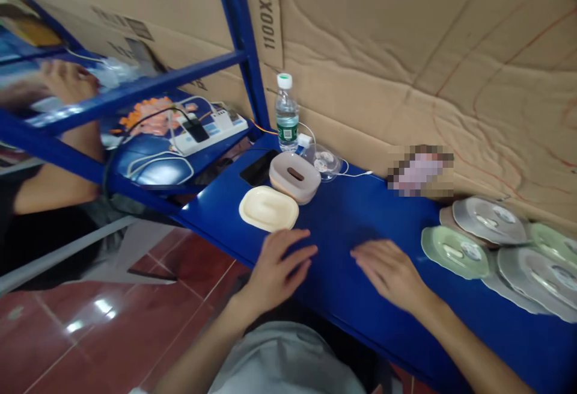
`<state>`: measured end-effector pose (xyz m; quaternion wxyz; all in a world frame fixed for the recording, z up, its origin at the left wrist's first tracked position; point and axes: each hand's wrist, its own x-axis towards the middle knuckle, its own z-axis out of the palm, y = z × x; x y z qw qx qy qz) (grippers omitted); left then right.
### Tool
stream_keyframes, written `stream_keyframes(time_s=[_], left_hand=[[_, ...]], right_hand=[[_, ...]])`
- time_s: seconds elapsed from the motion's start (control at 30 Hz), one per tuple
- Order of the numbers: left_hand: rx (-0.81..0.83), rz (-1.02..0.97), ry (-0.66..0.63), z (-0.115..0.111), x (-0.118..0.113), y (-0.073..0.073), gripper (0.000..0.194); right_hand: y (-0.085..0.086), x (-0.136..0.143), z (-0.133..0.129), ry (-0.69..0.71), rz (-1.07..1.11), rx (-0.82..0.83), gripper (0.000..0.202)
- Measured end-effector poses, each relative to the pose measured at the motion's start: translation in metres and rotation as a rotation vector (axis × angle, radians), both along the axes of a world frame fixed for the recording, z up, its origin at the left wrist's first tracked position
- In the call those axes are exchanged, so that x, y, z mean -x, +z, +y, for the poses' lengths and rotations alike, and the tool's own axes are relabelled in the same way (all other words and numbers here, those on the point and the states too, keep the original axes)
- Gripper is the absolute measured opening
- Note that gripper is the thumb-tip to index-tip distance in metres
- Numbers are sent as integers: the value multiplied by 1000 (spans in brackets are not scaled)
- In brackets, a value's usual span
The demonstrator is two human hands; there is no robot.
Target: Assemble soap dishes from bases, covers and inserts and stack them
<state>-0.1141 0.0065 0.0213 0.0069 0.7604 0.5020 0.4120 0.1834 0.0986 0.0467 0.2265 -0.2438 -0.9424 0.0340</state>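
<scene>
Behind the box stands the cardboard (360,69), cut off at the top edge. The blue table (347,216) lies under the box and also goes out of view. Far left of the box, a co-worker's arm (54,186) is blurred and partly covered by the blue frame (180,75). Well to the right of the box, the stack (518,267) of grey and green pieces is cut by the picture edge. In front of the box are the left hand (282,264), near the cream piece, and, farther right, the right hand (394,270); both have loose, parted fingers, slightly blurred. The box (295,183) is rounded, pinkish-grey, with a dark slot on top. The cream piece (269,209), oval and smooth, lies just before the box; whether they touch, I cannot tell. Behind the box is the bottle (287,114); the phone (256,169), at its left, is partly hidden.
</scene>
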Motion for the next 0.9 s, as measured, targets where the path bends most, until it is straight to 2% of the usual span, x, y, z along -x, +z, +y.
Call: stream_keyframes(time_s=[0.07,0.13,0.23,0.33,0.43,0.53,0.67,0.73,0.83,0.9], left_hand=[[-19,15,197,0,31,3,37],[64,126,269,2,64,2,39],[161,193,176,8,100,-5,31],[97,93,96,10,107,-4,26],[7,43,74,6,85,7,28],[18,88,0,-3,45,14,36],[168,193,-214,-9,-8,4,40],[231,234,-247,-7,-23,-4,37],[266,260,-246,-2,-32,-12,34],[261,261,-253,0,-32,-13,31]], right_hand=[[4,36,46,-86,37,-23,32],[-2,73,93,-155,49,-23,44],[-24,121,145,-199,69,-4,54],[-34,140,167,-235,121,10,46],[-26,120,156,-309,211,4,43],[-15,76,113,-383,315,12,37],[-18,9,41,-459,311,66,30],[-26,-20,19,-494,261,71,31],[-35,-44,11,-531,152,49,30],[-30,-39,17,-540,98,7,31]])
